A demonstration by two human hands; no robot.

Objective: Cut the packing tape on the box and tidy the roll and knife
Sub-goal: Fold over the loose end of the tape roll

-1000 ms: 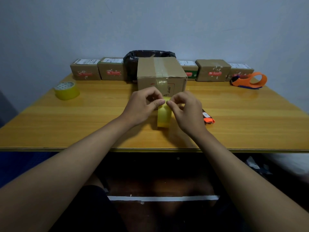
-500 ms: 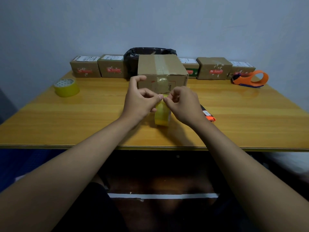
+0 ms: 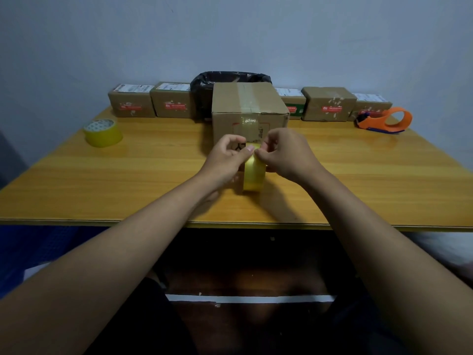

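Pinching the top of the upright yellow tape roll (image 3: 253, 172) at the counter's (image 3: 358, 180) centre, the left hand (image 3: 226, 160) and right hand (image 3: 286, 152) have crept toward the box (image 3: 249, 108) at twelve o'clock, suggesting the tape's loose end is being readied.

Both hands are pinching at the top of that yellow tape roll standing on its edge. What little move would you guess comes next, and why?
Probably press the loose tape end flat onto the tape roll. The left hand and right hand meet fingertip to fingertip at its top, in front of the large cardboard box, whose top seam is already taped. The knife is not visible now, so tidying the roll seems to come first.
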